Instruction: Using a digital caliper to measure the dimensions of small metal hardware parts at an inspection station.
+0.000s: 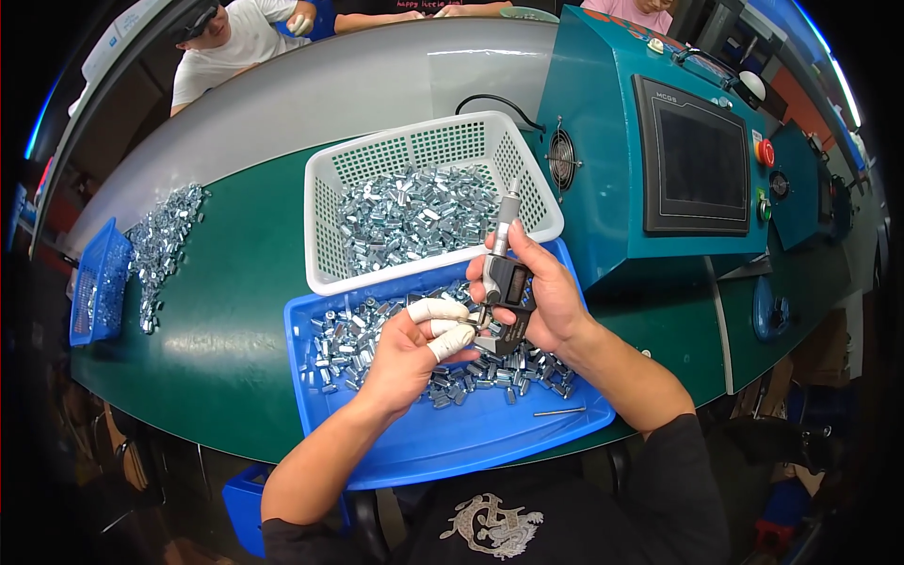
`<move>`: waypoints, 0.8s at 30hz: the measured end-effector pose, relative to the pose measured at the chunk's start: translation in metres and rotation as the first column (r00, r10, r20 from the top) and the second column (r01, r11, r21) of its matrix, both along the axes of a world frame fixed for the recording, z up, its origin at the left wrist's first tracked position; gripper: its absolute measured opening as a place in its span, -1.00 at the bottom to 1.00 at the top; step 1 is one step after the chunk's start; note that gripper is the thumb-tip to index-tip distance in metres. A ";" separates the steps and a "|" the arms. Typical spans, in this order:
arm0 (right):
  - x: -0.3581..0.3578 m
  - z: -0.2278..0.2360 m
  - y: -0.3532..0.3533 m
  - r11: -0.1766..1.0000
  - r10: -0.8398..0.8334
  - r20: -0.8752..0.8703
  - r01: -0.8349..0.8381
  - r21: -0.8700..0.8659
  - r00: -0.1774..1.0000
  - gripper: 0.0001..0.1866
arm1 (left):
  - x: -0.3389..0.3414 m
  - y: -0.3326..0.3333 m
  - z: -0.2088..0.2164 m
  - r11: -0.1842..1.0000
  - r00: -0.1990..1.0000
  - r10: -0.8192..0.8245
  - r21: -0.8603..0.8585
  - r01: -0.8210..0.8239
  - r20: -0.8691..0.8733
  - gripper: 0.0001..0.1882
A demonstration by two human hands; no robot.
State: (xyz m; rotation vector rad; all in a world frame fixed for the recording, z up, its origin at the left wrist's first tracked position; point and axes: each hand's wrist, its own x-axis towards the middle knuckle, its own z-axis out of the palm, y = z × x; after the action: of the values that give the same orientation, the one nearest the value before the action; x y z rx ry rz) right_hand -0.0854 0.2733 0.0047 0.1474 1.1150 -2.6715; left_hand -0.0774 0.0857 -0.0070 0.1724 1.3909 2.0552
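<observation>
My right hand point(557, 299) is closed around a digital micrometer point(509, 275), its thimble pointing up and away from me. White finger cots cover the thumb and a finger or two of my left hand point(411, 347). Those fingers pinch a small metal piece point(481, 321) at the micrometer's jaws; the fingers partly hide it, and I cannot tell whether both jaws touch it. Below my hands is a blue tray point(414, 454) with many short, shiny metal pieces point(347, 337) heaped toward its far side. A thin metal rod point(559, 411) lies near its right end.
A white perforated basket point(322, 226) full of similar pieces stands behind the tray, overlapping its far edge. A teal machine with a dark screen point(702, 155) stands right. At left, more pieces point(162, 240) spill beside a blue basket point(92, 311). Other people point(221, 47) sit across the table.
</observation>
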 end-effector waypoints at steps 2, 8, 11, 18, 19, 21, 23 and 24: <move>0.000 0.001 0.001 1.000 0.000 0.017 0.000 0.001 1.000 -0.61 | -0.002 0.000 -0.001 1.000 1.000 -0.008 -0.005 0.008 0.001 -0.80; 0.000 0.006 -0.005 0.999 0.003 0.043 -0.005 0.054 0.999 -0.60 | -0.004 -0.007 -0.007 0.992 0.998 0.010 -0.122 -0.017 -0.060 -0.78; 0.002 0.009 -0.005 0.989 -0.013 0.031 0.008 0.145 0.999 -0.65 | -0.004 -0.003 -0.003 0.980 0.989 0.011 -0.195 -0.040 -0.148 -0.82; 0.005 0.010 -0.003 0.992 -0.004 0.041 -0.001 0.126 0.999 -0.58 | -0.009 -0.006 -0.004 0.969 0.964 0.055 -0.221 -0.114 -0.259 -0.82; 0.004 0.010 -0.002 0.993 0.001 0.036 -0.006 0.115 0.999 -0.58 | -0.012 -0.008 -0.002 0.963 0.947 0.142 -0.180 -0.200 -0.290 -0.80; 0.004 0.008 0.000 0.992 -0.019 0.048 0.013 0.126 0.999 -0.58 | -0.016 -0.004 0.012 0.892 0.858 0.420 -0.039 -0.450 -0.295 -0.74; 0.003 0.007 -0.001 0.993 -0.015 0.045 0.009 0.120 0.999 -0.58 | -0.018 -0.003 0.017 0.795 0.732 0.579 0.049 -0.605 -0.359 -0.67; 0.003 0.008 -0.001 0.993 -0.008 0.044 0.002 0.121 0.999 -0.57 | -0.016 -0.007 0.010 0.793 0.730 0.581 0.049 -0.607 -0.360 -0.67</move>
State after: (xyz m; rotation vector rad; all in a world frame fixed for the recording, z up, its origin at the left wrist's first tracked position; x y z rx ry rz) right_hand -0.0824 0.2721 0.0123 0.2303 1.2643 -2.5917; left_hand -0.0933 0.0786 0.0032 0.0715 1.9400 2.5845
